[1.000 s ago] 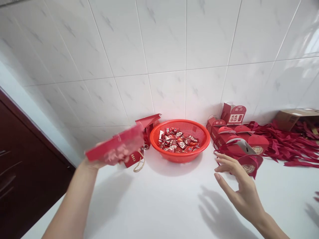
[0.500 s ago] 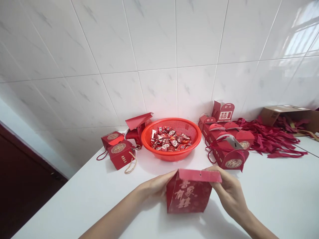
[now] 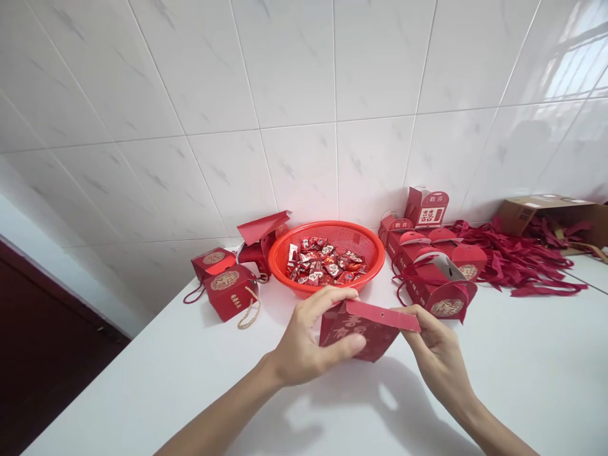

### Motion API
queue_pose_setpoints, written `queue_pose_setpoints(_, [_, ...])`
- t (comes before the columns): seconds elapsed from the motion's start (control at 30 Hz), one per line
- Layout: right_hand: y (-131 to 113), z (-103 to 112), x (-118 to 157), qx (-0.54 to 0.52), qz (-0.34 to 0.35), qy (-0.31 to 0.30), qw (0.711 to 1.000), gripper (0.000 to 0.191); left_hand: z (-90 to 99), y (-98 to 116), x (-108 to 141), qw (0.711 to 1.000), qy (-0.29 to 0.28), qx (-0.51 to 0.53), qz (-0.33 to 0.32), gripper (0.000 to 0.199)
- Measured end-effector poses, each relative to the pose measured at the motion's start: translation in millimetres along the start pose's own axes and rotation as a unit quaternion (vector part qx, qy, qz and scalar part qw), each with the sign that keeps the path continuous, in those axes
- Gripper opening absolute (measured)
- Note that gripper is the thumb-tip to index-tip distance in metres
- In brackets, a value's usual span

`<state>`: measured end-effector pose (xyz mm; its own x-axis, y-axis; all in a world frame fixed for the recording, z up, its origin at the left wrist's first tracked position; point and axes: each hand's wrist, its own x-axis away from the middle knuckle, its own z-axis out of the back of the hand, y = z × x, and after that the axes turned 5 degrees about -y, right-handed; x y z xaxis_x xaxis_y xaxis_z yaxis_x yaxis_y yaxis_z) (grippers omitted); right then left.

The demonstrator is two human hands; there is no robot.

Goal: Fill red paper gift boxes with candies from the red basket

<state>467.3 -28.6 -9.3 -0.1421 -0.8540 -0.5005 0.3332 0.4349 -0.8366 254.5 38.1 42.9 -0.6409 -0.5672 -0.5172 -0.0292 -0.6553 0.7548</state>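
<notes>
Between my two hands is a red paper box with pale lettering and a flap with a small hole along its top, tilted above the white table. My left hand grips its left side, the thumb across the front and the fingers over the top edge. At the right end of the flap, my right hand pinches the box, its fingertips partly hidden behind it. Just beyond stands a red plastic basket holding several wrapped candies.
Several red boxes are left of the basket, one with a rope handle. More red boxes stand on the right, beside a heap of dark red ribbons and an open cardboard box. A tiled wall rises behind.
The red box has been raised and tilted. My left hand has moved up and around its left side, with the thumb now across the front; my right hand stays at the flap.
</notes>
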Motion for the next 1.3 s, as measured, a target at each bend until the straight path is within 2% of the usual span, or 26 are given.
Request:
queue_pose_setpoints(0.07, [1.3,0.2,0.4,0.012,0.0,-0.019,1.0,0.027,-6.6,1.3,-4.9,0.999,0.028,-0.018,0.018,0.017])
queue_pose_setpoints(0.1, [1.4,0.1,0.8,0.021,0.004,-0.027,0.999,0.028,-9.8,1.0,-7.2,0.999,0.034,-0.018,0.026,0.013])
queue_pose_setpoints(0.2, [0.2,-1.7,2.4,0.048,0.027,-0.046,0.997,0.029,-17.6,-3.1,-12.0,0.998,0.034,-0.006,0.057,0.026])
queue_pose_setpoints(0.3, [-1.4,-4.6,3.7,0.078,0.071,-0.051,0.993,0.028,-19.8,-8.2,-10.4,0.997,0.012,0.01,0.071,0.028])
queue_pose_setpoints(0.4, [-1.2,-6.8,3.8,0.098,0.119,-0.047,0.987,0.024,-15.8,-9.9,-2.2,0.997,-0.072,0.006,0.029,0.023])
queue_pose_setpoints(0.47, [-0.2,-7.3,3.3,0.106,0.129,-0.045,0.985,0.022,-11.2,-9.2,4.9,0.992,-0.115,-0.046,-0.013,0.034])
queue_pose_setpoints(0.53, [0.8,-7.1,2.7,0.11,0.132,-0.042,0.984,0.021,-6.3,-8.0,11.1,0.984,-0.124,-0.118,-0.042,0.031])
queue_pose_setpoints(0.6, [1.0,-6.6,2.5,0.114,0.134,-0.037,0.984,0.021,-1.6,-7.0,14.6,0.978,-0.118,-0.164,-0.045,0.009])
queue_pose_setpoints(0.63, [0.7,-6.3,2.6,0.116,0.135,-0.036,0.983,0.021,0.6,-6.6,15.1,0.978,-0.116,-0.171,-0.037,0.007])
queue_pose_setpoints(0.77, [-2.0,-6.4,4.0,0.127,0.162,-0.051,0.977,0.019,6.5,-4.7,10.9,0.981,-0.103,-0.164,-0.003,0.021])
queue_pose_setpoints(0.9, [-2.8,-7.6,5.3,0.147,0.184,-0.051,0.971,0.018,5.2,-3.0,10.3,0.974,-0.159,-0.154,-0.043,0.028])
queue_pose_setpoints(0.97, [-2.3,-7.7,4.9,0.152,0.179,-0.041,0.971,0.022,3.7,-3.9,14.5,0.967,-0.171,-0.181,-0.061,0.033])
queue_pose_setpoints(1.1, [-2.4,-6.1,2.9,0.154,0.174,-0.027,0.972,0.025,7.1,-5.1,22.4,0.958,-0.157,-0.233,-0.052,0.012])
queue_pose_setpoints(1.23, [-2.8,-3.5,5.5,0.167,0.201,-0.016,0.965,0.01,16.4,1.7,16.5,0.974,-0.119,-0.192,0.01,0.018])
queue_pose_setpoints(1.3, [-1.8,-1.9,8.5,0.17,0.221,-0.003,0.96,0.025,19.5,5.6,9.5,0.982,-0.091,-0.156,0.057,0.023])
